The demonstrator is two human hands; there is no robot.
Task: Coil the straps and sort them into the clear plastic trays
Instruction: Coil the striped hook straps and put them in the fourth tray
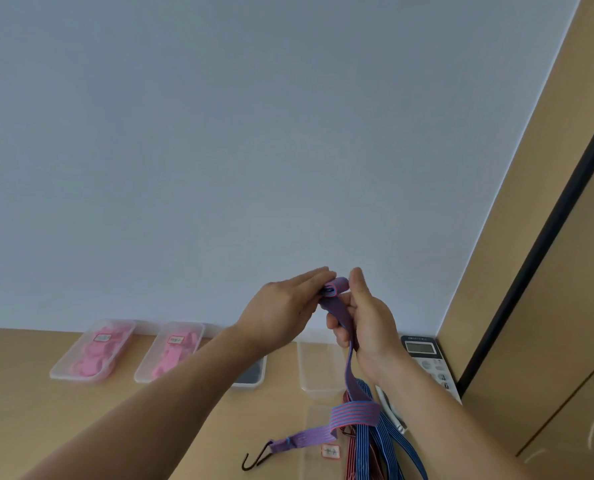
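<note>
The left hand (283, 306) pinches the strap (337, 286) at its coiled end, and the right hand (368, 327) has its grip clenched round the tail hanging down toward the tabletop (29, 393).

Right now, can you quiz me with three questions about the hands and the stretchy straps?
1. True or false: the left hand and the right hand both hold the purple strap.
2. What colour are the things in the leftmost tray? A pink, B green, C yellow.
3. Fill in: the strap's black hook lies on the ____.
Key: 1 true; 2 A; 3 table.
</note>
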